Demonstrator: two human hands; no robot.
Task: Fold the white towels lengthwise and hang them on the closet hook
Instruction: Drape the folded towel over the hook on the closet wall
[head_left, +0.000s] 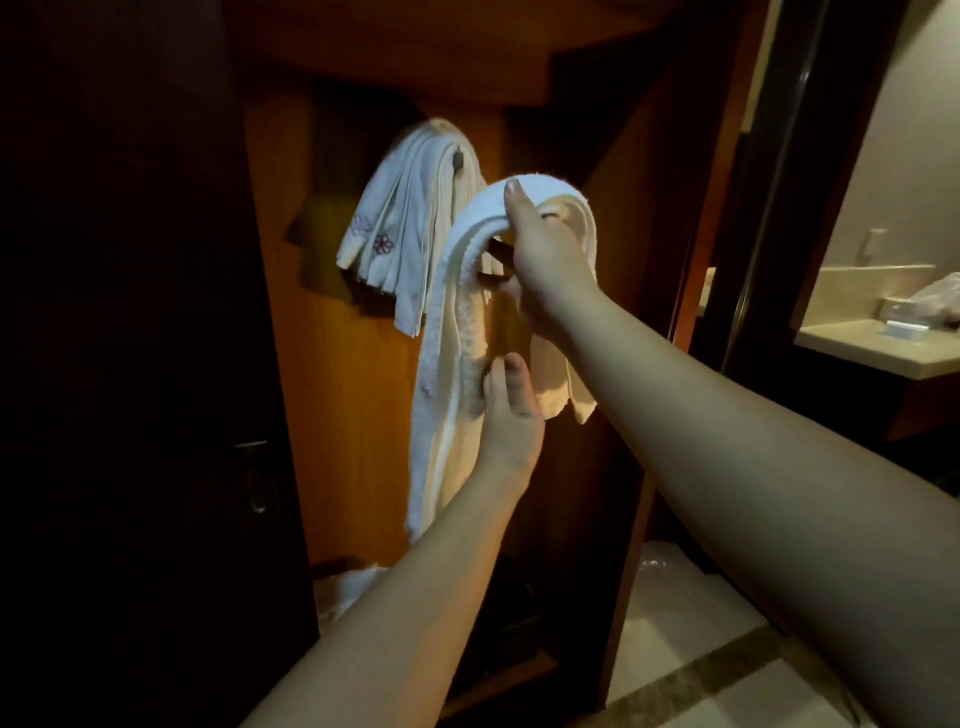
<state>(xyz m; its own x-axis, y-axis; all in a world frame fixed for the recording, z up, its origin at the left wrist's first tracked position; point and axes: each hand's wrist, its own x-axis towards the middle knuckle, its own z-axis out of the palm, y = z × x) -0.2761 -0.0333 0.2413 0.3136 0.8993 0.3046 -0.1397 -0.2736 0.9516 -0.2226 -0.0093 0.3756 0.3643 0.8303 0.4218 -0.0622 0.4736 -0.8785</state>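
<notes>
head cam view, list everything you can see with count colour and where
held towel: one, white, folded into a long strip, draped over the right hand
hung towels: a bunch, white, some with flower marks, on the hook
closet panel: one, orange-brown wood, behind the towels
door handle: one, metal, dark door at left
counter: one, beige, far right
right hand: grips the held towel's top bend
left hand: fingers on its hanging part

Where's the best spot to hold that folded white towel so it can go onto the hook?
At the bend on top, where the right hand already grips the folded towel. Come from the near side, under the arch: both ends hang down, leaving a loop to drop over the hook.
</notes>
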